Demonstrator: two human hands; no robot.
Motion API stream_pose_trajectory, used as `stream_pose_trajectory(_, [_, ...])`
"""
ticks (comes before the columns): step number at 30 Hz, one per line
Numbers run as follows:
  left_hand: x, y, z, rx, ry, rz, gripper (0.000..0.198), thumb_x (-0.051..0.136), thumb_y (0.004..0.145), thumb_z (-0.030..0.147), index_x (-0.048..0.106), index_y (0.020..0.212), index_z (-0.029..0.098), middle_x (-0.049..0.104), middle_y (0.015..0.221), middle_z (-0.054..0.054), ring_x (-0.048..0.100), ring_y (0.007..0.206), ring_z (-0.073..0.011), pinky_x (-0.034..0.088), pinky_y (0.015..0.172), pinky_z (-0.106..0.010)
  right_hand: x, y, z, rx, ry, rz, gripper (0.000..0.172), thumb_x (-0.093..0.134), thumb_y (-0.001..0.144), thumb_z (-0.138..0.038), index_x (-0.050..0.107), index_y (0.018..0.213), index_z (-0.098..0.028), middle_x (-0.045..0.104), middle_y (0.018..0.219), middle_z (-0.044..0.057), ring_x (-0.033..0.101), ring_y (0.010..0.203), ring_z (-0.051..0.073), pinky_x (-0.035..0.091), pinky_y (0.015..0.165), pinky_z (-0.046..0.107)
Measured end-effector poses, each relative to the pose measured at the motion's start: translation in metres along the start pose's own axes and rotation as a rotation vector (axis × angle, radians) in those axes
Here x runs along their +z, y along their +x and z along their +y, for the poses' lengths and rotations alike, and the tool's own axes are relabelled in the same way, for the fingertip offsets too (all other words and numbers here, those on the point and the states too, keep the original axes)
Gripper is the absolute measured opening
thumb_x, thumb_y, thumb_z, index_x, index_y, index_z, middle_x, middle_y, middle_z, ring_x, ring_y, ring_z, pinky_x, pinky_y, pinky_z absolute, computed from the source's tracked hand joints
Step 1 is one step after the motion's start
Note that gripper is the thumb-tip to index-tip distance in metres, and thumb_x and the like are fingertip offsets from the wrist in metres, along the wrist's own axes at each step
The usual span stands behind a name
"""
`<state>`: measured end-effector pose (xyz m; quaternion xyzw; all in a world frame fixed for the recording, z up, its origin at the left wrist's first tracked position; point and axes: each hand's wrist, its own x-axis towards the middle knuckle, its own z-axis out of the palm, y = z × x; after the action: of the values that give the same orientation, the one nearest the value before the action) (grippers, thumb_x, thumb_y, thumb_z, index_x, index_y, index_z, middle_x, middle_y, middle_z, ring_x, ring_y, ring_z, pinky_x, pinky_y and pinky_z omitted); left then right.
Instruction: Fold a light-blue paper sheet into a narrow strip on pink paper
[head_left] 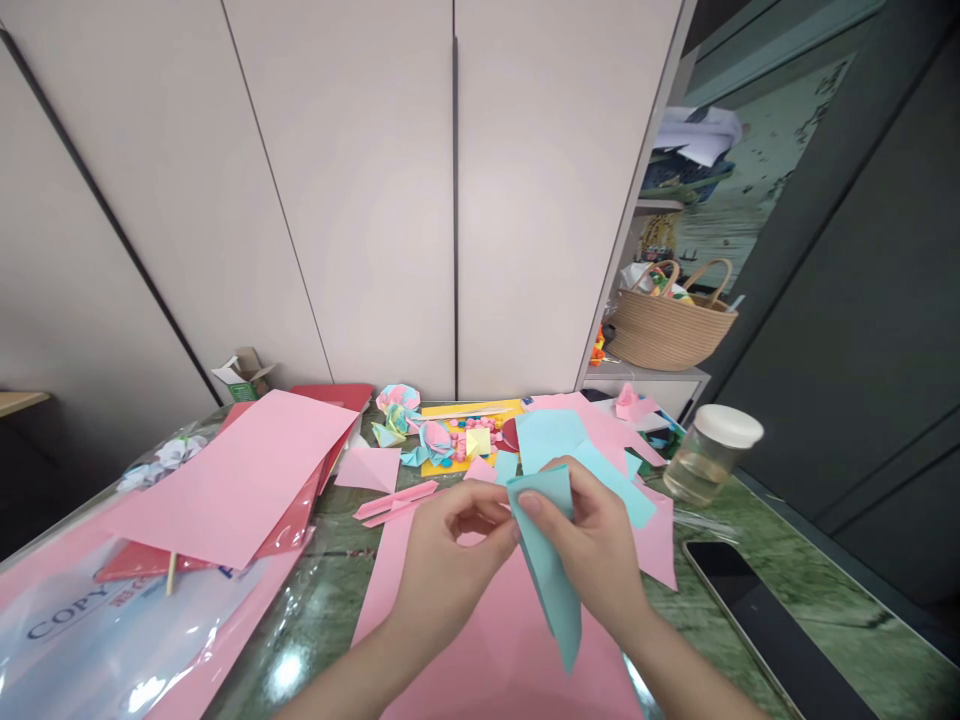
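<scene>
1. Far left, a clear packet (82,640) runs out of the frame; "COPY" reads plainly, while the red characters beside it are too small to make out.
2. A pink sheet (247,460) hides most of the red packets (289,530) below it; a small green-and-white box (244,375) stands behind, its label illegible.
3. The left hand (454,550) is curled, thumb and forefinger at the folded teal paper's (553,575) upper left edge; the paper covers a fingertip, so I cannot tell whether they pinch it.
4. That paper is held above a large pink sheet (502,640), itself cut off below.
5. The right hand (592,540) grips it firmly, thumb in front, fingers mostly hidden behind.
6. Right, a white-lidded jar (701,465) stands near a dark-screened phone (772,620), cropped by the bottom edge.
</scene>
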<state>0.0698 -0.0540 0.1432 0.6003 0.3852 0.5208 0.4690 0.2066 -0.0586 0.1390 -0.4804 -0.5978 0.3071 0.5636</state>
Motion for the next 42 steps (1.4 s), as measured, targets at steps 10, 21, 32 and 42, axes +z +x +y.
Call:
stream_pose_trajectory(10, [0.000,0.002,0.001,0.004,0.018,-0.013,0.004,0.065,0.071,0.018,0.066,0.074,0.018,0.066,0.068,0.000,0.061,0.063,-0.0121,0.051,0.060,-0.021,0.002,0.000,0.002,0.012,-0.086,0.054,0.028,0.060,0.075,-0.038,0.044,0.061,-0.020,0.040,0.058,-0.005,0.038,0.055,0.010,0.031,0.048,0.023])
stream_pose_trajectory(21, [-0.013,0.000,0.013,0.038,0.089,-0.144,0.012,0.060,0.078,0.019,0.071,0.083,0.021,0.067,0.073,0.000,0.062,0.071,-0.0120,0.052,0.068,-0.021,-0.002,0.001,0.002,0.015,-0.066,0.024,0.029,0.063,0.075,-0.038,0.045,0.060,-0.020,0.041,0.058,-0.004,0.038,0.055,0.011,0.032,0.048,0.023])
stream_pose_trajectory(32, [-0.015,0.000,0.008,0.014,-0.089,-0.013,0.005,0.069,0.072,0.023,0.073,0.074,0.021,0.067,0.065,0.001,0.062,0.058,-0.0106,0.055,0.059,-0.021,-0.003,0.000,-0.001,-0.064,-0.135,-0.024,0.023,0.061,0.076,-0.033,0.049,0.061,-0.020,0.050,0.060,-0.003,0.046,0.060,0.013,0.034,0.050,0.024])
stream_pose_trajectory(42, [-0.014,-0.003,0.014,0.009,-0.091,-0.009,0.009,0.066,0.073,0.017,0.073,0.071,0.022,0.069,0.062,0.001,0.066,0.055,-0.0115,0.057,0.057,-0.020,-0.005,0.000,0.002,-0.112,-0.141,-0.013,0.021,0.063,0.073,-0.028,0.046,0.062,-0.021,0.044,0.061,-0.003,0.045,0.062,0.014,0.033,0.050,0.024])
